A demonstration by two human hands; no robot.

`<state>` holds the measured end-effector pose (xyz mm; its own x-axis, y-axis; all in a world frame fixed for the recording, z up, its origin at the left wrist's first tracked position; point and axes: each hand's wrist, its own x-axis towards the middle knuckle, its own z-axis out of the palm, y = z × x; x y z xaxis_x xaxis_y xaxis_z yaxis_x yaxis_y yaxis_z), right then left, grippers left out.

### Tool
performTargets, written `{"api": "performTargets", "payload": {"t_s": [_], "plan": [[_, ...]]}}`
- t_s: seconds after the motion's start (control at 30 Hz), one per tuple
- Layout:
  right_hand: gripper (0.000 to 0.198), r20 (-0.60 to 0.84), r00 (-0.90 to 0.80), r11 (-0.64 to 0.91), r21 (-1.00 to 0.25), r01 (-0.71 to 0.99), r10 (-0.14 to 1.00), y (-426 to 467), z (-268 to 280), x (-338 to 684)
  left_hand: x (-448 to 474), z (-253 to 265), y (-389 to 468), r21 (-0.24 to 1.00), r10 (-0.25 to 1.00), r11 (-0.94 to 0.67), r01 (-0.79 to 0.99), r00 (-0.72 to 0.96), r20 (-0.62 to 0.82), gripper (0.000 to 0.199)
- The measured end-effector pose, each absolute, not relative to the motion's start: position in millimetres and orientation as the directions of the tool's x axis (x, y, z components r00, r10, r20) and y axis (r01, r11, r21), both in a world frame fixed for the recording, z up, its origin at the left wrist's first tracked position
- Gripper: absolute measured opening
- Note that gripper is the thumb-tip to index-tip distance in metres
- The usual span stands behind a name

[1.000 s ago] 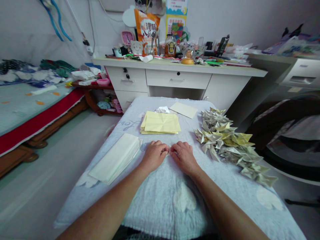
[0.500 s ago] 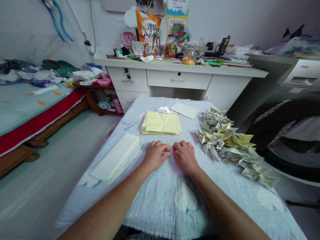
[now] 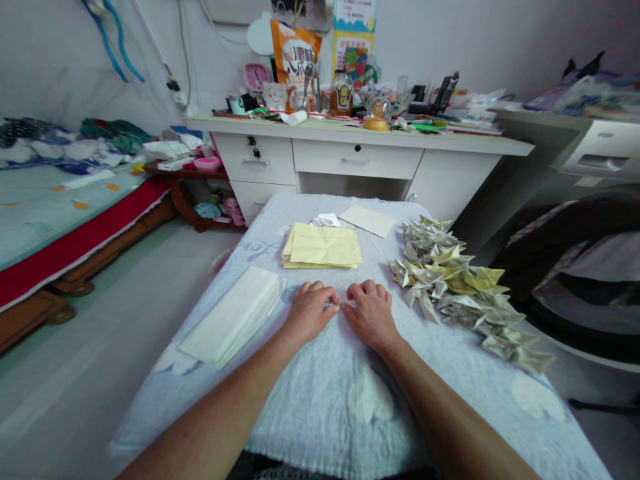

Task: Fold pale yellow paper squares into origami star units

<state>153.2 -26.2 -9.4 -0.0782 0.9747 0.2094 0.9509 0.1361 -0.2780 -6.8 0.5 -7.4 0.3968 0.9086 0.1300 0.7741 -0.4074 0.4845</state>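
Observation:
My left hand (image 3: 312, 309) rests on the cloth with its fingers curled and thumb and index drawn together. Close beside it, my right hand (image 3: 371, 312) is also curled, its thumb tip nearly meeting the left hand's. Whatever lies between the fingertips is too small and covered to make out. Just beyond the hands is a stack of yellow paper sheets (image 3: 326, 247), the top one creased. To the left lies a pile of long folded white paper (image 3: 234, 315). Many folded paper pieces (image 3: 463, 283), grey-white and yellow with pointed tips, are heaped on the right.
A pale blue patterned cloth (image 3: 320, 407) covers the table. Toward its far edge lie a crumpled white tissue (image 3: 326, 220) and a pale card (image 3: 367, 221). Behind stands a cluttered white desk (image 3: 357, 157); a bed (image 3: 75, 220) is at left, a washing machine (image 3: 595, 267) at right.
My right hand's index finger has lifted slightly away from its thumb, and that thumb has come closer to my left fingertips. My left hand stays nearly still.

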Motion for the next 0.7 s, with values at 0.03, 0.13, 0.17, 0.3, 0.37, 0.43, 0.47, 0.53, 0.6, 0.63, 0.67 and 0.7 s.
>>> {"api": "performTargets", "payload": {"t_s": [0.03, 0.13, 0.17, 0.3, 0.37, 0.43, 0.47, 0.53, 0.6, 0.63, 0.67, 0.7], "plan": [[0.019, 0.21, -0.073, 0.13, -0.274, 0.953, 0.975, -26.2, -9.3, 154.1, -7.3, -7.3, 0.5, 0.487, 0.909, -0.405, 0.774, 0.397, 0.124, 0.009], [0.021, 0.204, -0.061, 0.115, -0.266, 0.957, 0.977, -25.7, -8.8, 159.4, -9.2, -6.4, 0.9, 0.498, 0.91, -0.397, 0.771, 0.402, 0.103, 0.009], [0.022, 0.2, -0.057, 0.11, -0.264, 0.958, 0.978, -25.4, -8.7, 161.7, -9.8, -5.9, 1.2, 0.501, 0.91, -0.394, 0.771, 0.404, 0.095, 0.009], [0.021, 0.183, -0.036, 0.084, -0.262, 0.962, 0.982, -24.9, -8.4, 169.9, -11.7, -4.6, 2.1, 0.517, 0.909, -0.386, 0.764, 0.411, 0.071, 0.012], [0.02, 0.179, -0.025, 0.072, -0.259, 0.963, 0.984, -24.8, -8.9, 172.5, -12.2, -4.8, 2.3, 0.533, 0.911, -0.379, 0.756, 0.406, 0.073, 0.013], [0.02, 0.179, -0.013, 0.06, -0.259, 0.964, 0.984, -24.6, -10.0, 174.4, -12.6, -5.4, 2.2, 0.552, 0.914, -0.373, 0.746, 0.397, 0.082, 0.015], [0.02, 0.179, -0.007, 0.054, -0.261, 0.964, 0.984, -24.4, -10.7, 175.2, -12.7, -5.7, 2.1, 0.559, 0.916, -0.37, 0.742, 0.391, 0.088, 0.016], [0.02, 0.18, 0.0, 0.048, -0.264, 0.963, 0.984, -23.9, -12.1, 176.6, -12.9, -6.1, 1.7, 0.567, 0.92, -0.364, 0.739, 0.381, 0.094, 0.019], [0.019, 0.182, -0.002, 0.051, -0.261, 0.964, 0.983, -23.7, -13.2, 177.6, -13.2, -6.3, 1.2, 0.564, 0.923, -0.355, 0.746, 0.375, 0.085, 0.021], [0.017, 0.185, -0.006, 0.054, -0.257, 0.965, 0.983, -23.9, -13.5, 177.9, -13.3, -6.4, 0.9, 0.56, 0.924, -0.349, 0.751, 0.374, 0.075, 0.022], [0.015, 0.189, -0.009, 0.057, -0.253, 0.966, 0.982, -24.2, -13.6, 178.1, -13.4, -6.4, 0.7, 0.555, 0.924, -0.347, 0.756, 0.376, 0.065, 0.023], [0.012, 0.193, -0.011, 0.061, -0.254, 0.965, 0.981, -24.7, -13.5, 178.1, -13.5, -6.6, 0.6, 0.55, 0.923, -0.347, 0.759, 0.379, 0.06, 0.024]]}}
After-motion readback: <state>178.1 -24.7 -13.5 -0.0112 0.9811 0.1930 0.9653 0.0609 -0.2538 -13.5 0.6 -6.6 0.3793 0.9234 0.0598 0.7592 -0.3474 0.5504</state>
